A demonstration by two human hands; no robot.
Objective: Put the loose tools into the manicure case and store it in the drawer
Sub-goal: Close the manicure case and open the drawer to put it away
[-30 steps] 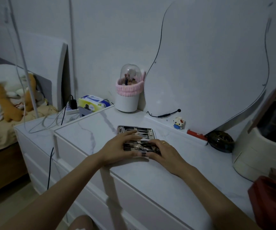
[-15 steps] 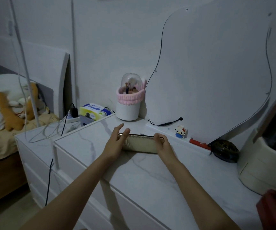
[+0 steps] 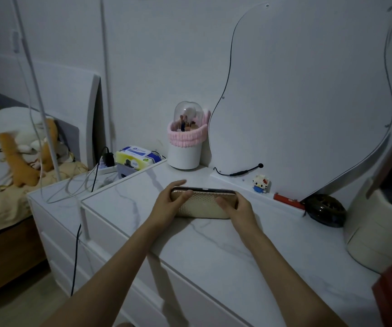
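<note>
Gripped at both ends, the manicure case (image 3: 203,205) is held by left hand (image 3: 169,205) and right hand (image 3: 236,207) on the dresser top (image 3: 214,251). Latch state indeterminate; tools could be spilled if lifted unlatched.

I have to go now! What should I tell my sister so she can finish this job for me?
Left hand: grips the left end of the manicure case.
Right hand: grips its right end.
The gold case lies closed on the white dresser top, a thumb on its lid at each side.
Done: no loose tools in sight, lid down.
Left: check the clasp is shut, open a drawer below and put the case inside.
</note>
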